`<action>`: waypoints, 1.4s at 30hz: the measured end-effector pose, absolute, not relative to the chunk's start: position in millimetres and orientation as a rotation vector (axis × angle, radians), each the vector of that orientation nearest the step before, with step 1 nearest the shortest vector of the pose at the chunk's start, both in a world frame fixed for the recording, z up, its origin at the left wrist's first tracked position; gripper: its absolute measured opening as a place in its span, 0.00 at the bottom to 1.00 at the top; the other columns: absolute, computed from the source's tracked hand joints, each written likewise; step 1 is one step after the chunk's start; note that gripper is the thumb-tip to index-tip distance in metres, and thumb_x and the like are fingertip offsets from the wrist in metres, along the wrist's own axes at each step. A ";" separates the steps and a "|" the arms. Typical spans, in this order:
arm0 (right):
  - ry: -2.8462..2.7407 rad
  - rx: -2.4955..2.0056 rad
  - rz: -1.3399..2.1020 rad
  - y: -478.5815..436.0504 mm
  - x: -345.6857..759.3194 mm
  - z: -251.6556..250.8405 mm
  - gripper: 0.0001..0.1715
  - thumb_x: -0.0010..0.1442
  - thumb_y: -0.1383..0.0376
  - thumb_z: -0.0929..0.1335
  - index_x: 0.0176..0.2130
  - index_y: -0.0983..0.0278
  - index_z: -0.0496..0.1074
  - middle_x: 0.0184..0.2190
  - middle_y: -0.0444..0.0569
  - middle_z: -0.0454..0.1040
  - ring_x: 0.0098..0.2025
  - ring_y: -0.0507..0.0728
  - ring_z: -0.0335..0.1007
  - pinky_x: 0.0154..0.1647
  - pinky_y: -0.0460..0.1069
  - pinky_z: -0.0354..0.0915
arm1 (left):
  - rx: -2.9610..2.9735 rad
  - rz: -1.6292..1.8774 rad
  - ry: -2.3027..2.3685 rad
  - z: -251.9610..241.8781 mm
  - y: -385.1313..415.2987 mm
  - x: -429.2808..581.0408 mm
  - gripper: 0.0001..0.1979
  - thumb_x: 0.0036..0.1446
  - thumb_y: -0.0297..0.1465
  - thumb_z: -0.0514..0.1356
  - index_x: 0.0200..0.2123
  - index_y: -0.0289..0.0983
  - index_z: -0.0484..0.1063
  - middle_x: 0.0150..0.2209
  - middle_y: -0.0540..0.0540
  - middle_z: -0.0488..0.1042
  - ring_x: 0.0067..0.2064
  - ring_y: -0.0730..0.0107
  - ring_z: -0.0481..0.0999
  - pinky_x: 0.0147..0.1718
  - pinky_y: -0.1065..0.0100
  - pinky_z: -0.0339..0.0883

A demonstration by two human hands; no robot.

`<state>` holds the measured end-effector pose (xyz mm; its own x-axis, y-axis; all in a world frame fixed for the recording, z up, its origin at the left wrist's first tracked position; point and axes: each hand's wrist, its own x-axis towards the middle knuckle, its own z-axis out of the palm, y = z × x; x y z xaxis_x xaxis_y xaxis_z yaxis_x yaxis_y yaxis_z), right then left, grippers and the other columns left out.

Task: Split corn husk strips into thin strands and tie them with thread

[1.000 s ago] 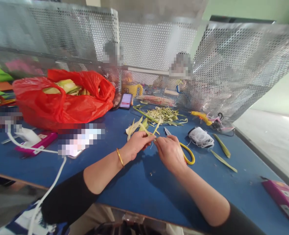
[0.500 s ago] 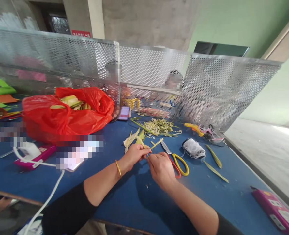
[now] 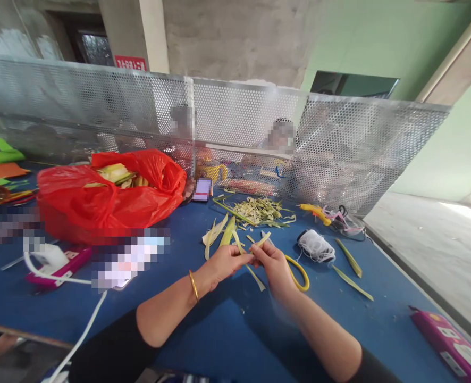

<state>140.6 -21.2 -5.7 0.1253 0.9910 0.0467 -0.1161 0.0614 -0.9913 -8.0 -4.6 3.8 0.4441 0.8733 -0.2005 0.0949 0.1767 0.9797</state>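
Note:
My left hand (image 3: 228, 264), with a gold bangle at its wrist, is closed in a pinch on pale husk strips (image 3: 238, 242). Against it, my right hand (image 3: 273, 266) pinches the same strips where they cross; one end pokes up between the hands and another hangs below. Fingers cover the crossing itself. Scissors with a yellow handle (image 3: 301, 274) lie partly under my right hand. Just beyond my left hand rest a green-yellow husk leaf (image 3: 228, 232) and some dry husk pieces (image 3: 212, 234).
Shredded husk (image 3: 259, 210) is heaped before the perforated metal screen (image 3: 243, 114). A red plastic bag (image 3: 80, 199) of husks stands left, near a phone and white cable (image 3: 82, 329). White thread (image 3: 316, 246) and husk strips (image 3: 349, 258) lie right. A purple box (image 3: 451, 343) sits near the right edge.
My right hand has turned and shifted up, from a knuckles-up fist to a fingertip pinch. The strips have changed direction, with one end now hanging below. The view has tilted slightly upward.

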 end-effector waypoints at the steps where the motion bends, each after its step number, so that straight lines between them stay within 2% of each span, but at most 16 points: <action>1: -1.061 -1.149 1.139 -22.5 140.5 -6.8 0.30 0.37 0.41 0.80 0.20 0.62 0.73 0.16 0.42 0.70 0.21 0.50 0.61 0.26 0.48 0.61 | 1.300 0.694 0.967 1.4 -6.1 -7.7 0.20 0.51 0.47 0.70 0.24 0.37 0.72 0.19 0.57 0.55 0.21 0.78 0.49 0.23 0.65 0.39; 6: -1.021 -1.166 1.167 -23.9 141.5 -16.4 0.27 0.38 0.44 0.80 0.21 0.62 0.74 0.16 0.41 0.69 0.19 0.50 0.61 0.24 0.48 0.61 | 1.298 0.603 0.895 -3.7 -7.3 -8.4 0.12 0.52 0.38 0.69 0.26 0.35 0.77 0.17 0.57 0.56 0.21 0.78 0.50 0.22 0.67 0.39; 11: -1.118 -1.236 1.112 -12.4 155.8 -25.1 0.24 0.45 0.45 0.77 0.24 0.62 0.73 0.18 0.43 0.70 0.21 0.52 0.63 0.27 0.50 0.64 | 1.233 0.516 0.921 -7.5 -1.1 -9.9 0.13 0.51 0.38 0.70 0.25 0.35 0.75 0.16 0.59 0.55 0.20 0.81 0.49 0.22 0.69 0.38; 13: -1.192 -1.293 0.879 -7.3 167.2 -24.5 0.23 0.50 0.45 0.74 0.29 0.61 0.76 0.22 0.44 0.73 0.26 0.55 0.69 0.33 0.52 0.68 | 1.228 0.479 0.895 -7.9 -0.5 -11.4 0.15 0.54 0.41 0.68 0.26 0.34 0.76 0.17 0.58 0.55 0.20 0.81 0.48 0.22 0.70 0.38; 16: -1.266 -1.359 0.280 -6.4 179.5 -19.8 0.21 0.58 0.49 0.71 0.44 0.60 0.78 0.40 0.51 0.80 0.43 0.61 0.75 0.47 0.57 0.70 | 1.230 0.447 0.846 -6.9 -1.3 -13.2 0.21 0.62 0.45 0.59 0.28 0.33 0.78 0.18 0.55 0.57 0.20 0.79 0.50 0.21 0.70 0.39; 17: -1.358 -1.372 0.132 -8.4 180.3 -18.1 0.19 0.60 0.51 0.70 0.45 0.59 0.79 0.44 0.53 0.80 0.47 0.62 0.75 0.52 0.58 0.68 | 1.236 0.444 0.841 -6.6 -1.8 -13.3 0.22 0.63 0.45 0.57 0.29 0.33 0.78 0.18 0.54 0.58 0.20 0.79 0.50 0.21 0.70 0.39; 19: -1.621 -1.374 0.001 -14.3 176.4 -16.3 0.13 0.65 0.56 0.68 0.41 0.58 0.81 0.45 0.52 0.81 0.50 0.62 0.74 0.61 0.60 0.62 | 1.263 0.428 0.847 -6.7 -2.7 -12.5 0.19 0.62 0.41 0.56 0.29 0.33 0.78 0.19 0.54 0.59 0.20 0.78 0.51 0.21 0.69 0.41; 22: -1.916 -1.361 0.169 -22.1 163.5 -18.4 0.12 0.65 0.60 0.69 0.30 0.58 0.79 0.34 0.46 0.82 0.43 0.58 0.76 0.69 0.61 0.53 | 1.329 0.418 0.866 -9.2 -3.8 -9.7 0.10 0.55 0.34 0.60 0.27 0.35 0.77 0.18 0.55 0.58 0.21 0.78 0.52 0.22 0.69 0.42; 24: -1.903 -1.389 0.399 -24.1 156.6 -21.1 0.14 0.63 0.61 0.70 0.25 0.59 0.76 0.26 0.43 0.79 0.35 0.55 0.74 0.64 0.59 0.58 | 1.375 0.418 0.870 -11.8 -4.3 -8.1 0.07 0.52 0.33 0.61 0.26 0.36 0.76 0.18 0.56 0.57 0.22 0.77 0.52 0.23 0.69 0.43; 26: -1.760 -1.421 0.571 -24.7 153.1 -22.6 0.16 0.61 0.60 0.69 0.22 0.59 0.72 0.21 0.42 0.74 0.28 0.54 0.69 0.50 0.54 0.66 | 1.399 0.425 0.871 -14.0 -4.5 -7.5 0.09 0.54 0.35 0.61 0.27 0.35 0.77 0.18 0.56 0.57 0.22 0.77 0.53 0.24 0.69 0.44; 28: -1.616 -1.426 0.630 -25.5 151.5 -22.4 0.16 0.59 0.60 0.69 0.21 0.59 0.69 0.19 0.42 0.71 0.26 0.54 0.65 0.37 0.50 0.64 | 1.426 0.447 0.877 -15.2 -4.6 -8.1 0.11 0.55 0.36 0.61 0.28 0.35 0.78 0.18 0.56 0.58 0.23 0.77 0.54 0.24 0.69 0.45; 30: -1.535 -1.416 0.636 -27.2 149.9 -21.9 0.16 0.57 0.60 0.69 0.21 0.59 0.67 0.20 0.42 0.70 0.26 0.53 0.64 0.32 0.49 0.61 | 1.483 0.454 0.886 -15.2 -4.8 -9.4 0.11 0.54 0.36 0.62 0.27 0.35 0.78 0.19 0.56 0.58 0.23 0.77 0.54 0.24 0.69 0.44; 34: -1.440 -1.415 0.687 -28.1 145.8 -25.8 0.15 0.56 0.62 0.69 0.20 0.59 0.65 0.20 0.42 0.68 0.26 0.53 0.63 0.31 0.49 0.60 | 1.576 0.429 0.917 -12.8 -6.5 -10.2 0.11 0.55 0.35 0.63 0.25 0.35 0.77 0.18 0.56 0.58 0.22 0.78 0.52 0.23 0.69 0.43; 37: -1.421 -1.436 0.733 -23.4 148.7 -28.3 0.16 0.59 0.60 0.68 0.22 0.59 0.66 0.19 0.41 0.67 0.24 0.53 0.62 0.29 0.49 0.60 | 1.546 0.463 0.935 -11.0 -7.4 -8.5 0.11 0.57 0.33 0.62 0.24 0.35 0.77 0.17 0.56 0.61 0.21 0.79 0.55 0.22 0.71 0.47; 39: -1.474 -1.436 0.598 -19.9 155.1 -24.8 0.16 0.61 0.59 0.68 0.23 0.59 0.67 0.20 0.42 0.70 0.26 0.54 0.65 0.31 0.50 0.61 | 1.437 0.500 0.936 -10.4 -6.8 -7.6 0.11 0.59 0.34 0.63 0.27 0.34 0.79 0.18 0.54 0.65 0.21 0.79 0.59 0.22 0.72 0.51; 42: -1.538 -1.362 0.163 -20.3 165.5 -12.3 0.12 0.63 0.59 0.67 0.28 0.59 0.71 0.30 0.48 0.78 0.36 0.58 0.72 0.42 0.53 0.65 | 1.142 0.588 0.907 -9.7 -3.9 -7.9 0.11 0.61 0.35 0.63 0.35 0.33 0.81 0.24 0.48 0.76 0.25 0.75 0.71 0.26 0.73 0.62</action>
<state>165.5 -20.3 -12.3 0.1716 0.7955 0.5812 0.6556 0.3481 -0.6701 -7.9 -3.9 -9.7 0.5265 0.7935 -0.3052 0.0457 0.3320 0.9422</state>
